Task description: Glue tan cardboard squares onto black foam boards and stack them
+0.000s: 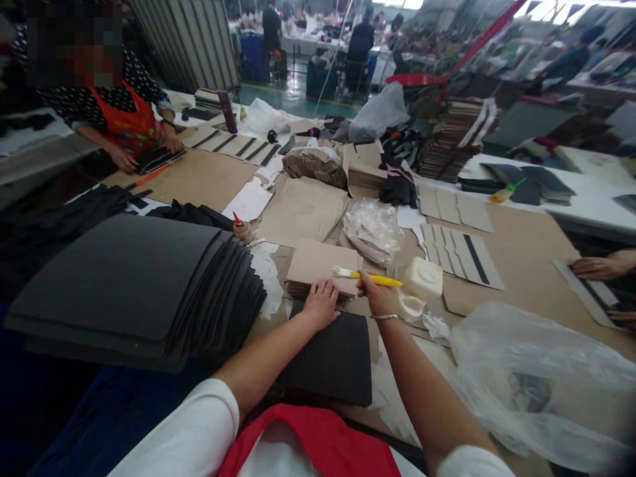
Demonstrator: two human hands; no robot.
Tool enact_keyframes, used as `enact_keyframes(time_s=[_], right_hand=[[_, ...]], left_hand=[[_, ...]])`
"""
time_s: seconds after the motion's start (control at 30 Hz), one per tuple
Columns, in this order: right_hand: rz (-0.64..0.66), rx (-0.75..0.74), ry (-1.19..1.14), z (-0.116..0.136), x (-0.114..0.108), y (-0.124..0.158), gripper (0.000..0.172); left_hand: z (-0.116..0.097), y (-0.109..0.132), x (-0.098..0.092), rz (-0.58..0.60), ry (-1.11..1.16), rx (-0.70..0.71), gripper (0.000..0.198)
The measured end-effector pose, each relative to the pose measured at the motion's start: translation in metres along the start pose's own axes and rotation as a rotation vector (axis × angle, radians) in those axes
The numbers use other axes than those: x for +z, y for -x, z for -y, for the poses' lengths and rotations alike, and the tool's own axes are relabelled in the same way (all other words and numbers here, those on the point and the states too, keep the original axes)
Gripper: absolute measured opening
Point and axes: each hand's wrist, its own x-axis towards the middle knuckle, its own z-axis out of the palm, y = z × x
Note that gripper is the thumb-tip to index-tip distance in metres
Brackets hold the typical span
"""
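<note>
Left hand (324, 304): I rest it, fingers extended, on the cards (318, 260).
Right hand (377, 298): I hold the brush (380, 279) over the cards.

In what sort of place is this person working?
Probably a factory workshop, judging by the thick pile of dark grey rectangular sheets, the yellow-handled paintbrush in the right hand, and the co-worker in an orange-red apron.

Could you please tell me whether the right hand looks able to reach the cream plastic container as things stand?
Probably yes: the cream plastic container sits near the right hand, with only the yellow brush jutting between them. That hand holds the brush, so grasping might require freeing its grip.
</note>
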Motion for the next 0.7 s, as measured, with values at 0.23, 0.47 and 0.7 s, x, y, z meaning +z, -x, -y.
enact_keyframes(time_s=[0.23,0.47,0.7], right_hand=[[0.424,-0.032,-0.07,0.037,0.108,-0.022,0.021],[0.214,0.003,-0.054,0.032,0.122,-0.082,0.016],[0.041,0.063,0.025,0.012,0.042,-0.102,0.012]], left_hand=[[0.006,0.0,-0.003,0.047,0.01,0.04,0.072],[0.007,-0.002,0.003,-0.018,0.037,0.047,0.071],[0.006,-0.009,-0.011,-0.024,0.014,0.03,0.047]])
